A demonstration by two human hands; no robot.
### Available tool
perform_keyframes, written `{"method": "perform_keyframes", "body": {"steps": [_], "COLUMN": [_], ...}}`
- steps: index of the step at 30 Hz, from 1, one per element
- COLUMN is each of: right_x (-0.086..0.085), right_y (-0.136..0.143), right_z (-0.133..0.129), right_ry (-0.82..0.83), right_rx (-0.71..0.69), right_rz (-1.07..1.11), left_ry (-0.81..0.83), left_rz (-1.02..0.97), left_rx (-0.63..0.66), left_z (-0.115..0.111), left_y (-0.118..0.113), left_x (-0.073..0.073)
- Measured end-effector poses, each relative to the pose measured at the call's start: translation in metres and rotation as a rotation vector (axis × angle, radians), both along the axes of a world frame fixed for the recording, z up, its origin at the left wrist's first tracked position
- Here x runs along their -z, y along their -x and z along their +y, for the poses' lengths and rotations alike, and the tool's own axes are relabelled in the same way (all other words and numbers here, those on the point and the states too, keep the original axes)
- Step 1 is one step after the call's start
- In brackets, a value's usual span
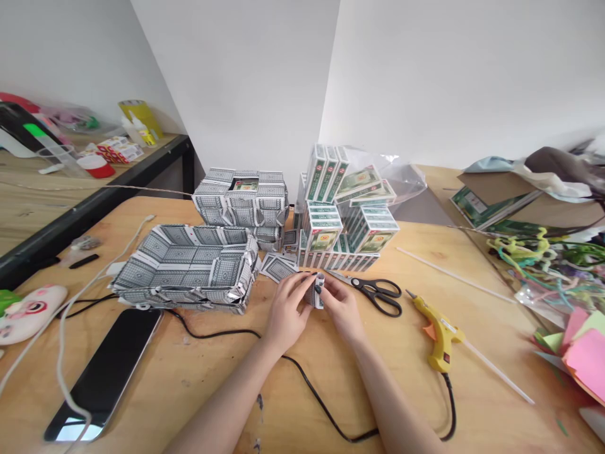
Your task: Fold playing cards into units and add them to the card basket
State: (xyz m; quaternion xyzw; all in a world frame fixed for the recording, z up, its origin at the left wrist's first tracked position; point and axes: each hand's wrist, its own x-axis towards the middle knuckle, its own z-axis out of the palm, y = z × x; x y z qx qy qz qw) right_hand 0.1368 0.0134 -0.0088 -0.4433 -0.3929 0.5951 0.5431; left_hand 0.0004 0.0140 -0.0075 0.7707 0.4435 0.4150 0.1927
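At the frame's centre I see my left hand [287, 310] and right hand [341, 305] pinching 1 small folded card piece [317, 293] between their fingertips, just above the wooden table [198, 378]. Scissors [378, 294] lie just right; the glue gun [440, 335] rests further right.
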Motion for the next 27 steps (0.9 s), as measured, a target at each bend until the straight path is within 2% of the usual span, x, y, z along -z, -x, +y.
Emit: {"method": "perform_keyframes", "body": {"steps": [5,12,18,23,27], "right_x": [-0.0005,-0.0023,0.0000,0.0020,0.0017], "right_y": [-0.0004,0.0012,0.0024,0.0006,-0.0003], "right_z": [0.0001,0.0010,-0.0005,0.0002,0.0007], "right_ry": [0.004,0.065,0.033,0.063,0.021], "right_rx": [-0.002,0.069,0.125,0.087,0.033], "right_rz": [0.023,0.048,0.069,0.070,0.052], "left_ry": [-0.021,0.016,0.038,0.066,0.063], "left_rz": [0.004,-0.009,-0.030,-0.027,-0.029], "left_rx": [0.020,0.015,0.031,0.028,0.021], "left_z": [0.0002,-0.0007,-0.0005,-0.0006,-0.0009], "left_y": [0.0005,0.0000,-0.0002,0.0001,0.0000], "left_x": [-0.0010,-0.0025,-0.0025,-0.0021,-0.0028]}}
